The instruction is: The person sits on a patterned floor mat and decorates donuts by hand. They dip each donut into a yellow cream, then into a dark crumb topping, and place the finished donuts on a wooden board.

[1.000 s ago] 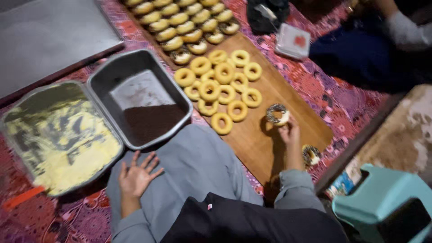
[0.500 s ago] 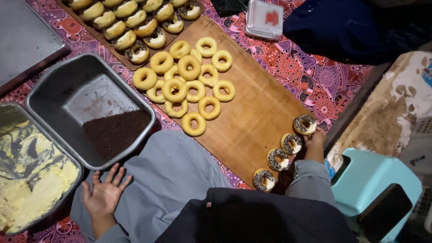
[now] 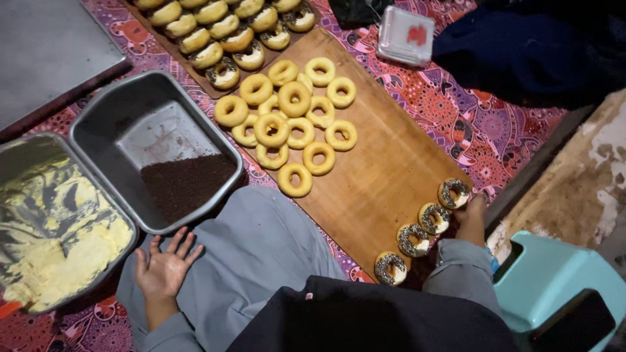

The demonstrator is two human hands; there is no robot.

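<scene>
A sprinkle-coated ring doughnut is being set down at the right edge of the long wooden board, at the far end of a row of four such pieces running toward the near corner. The right hand rests just beside it, touching or nearly touching; its fingers are turned away from the camera, so whether they are closed or loose cannot be told. The left hand lies palm up, fingers spread and holding nothing, on the grey-clad knee, just beside the near rim of the grey metal tray of dark chocolate sprinkles.

The placing step appears to be in hand. The next move would seemingly call for a plain yellow ring doughnut to be taken from the cluster at the board's middle, spread from the metal tray of pale yellow cream, and pressed into the sprinkles.

The cream tray is cut off at the left. A second board of filled doughnuts runs out of view at the top, and a small clear plastic box past the far corner is hard to make out.
</scene>
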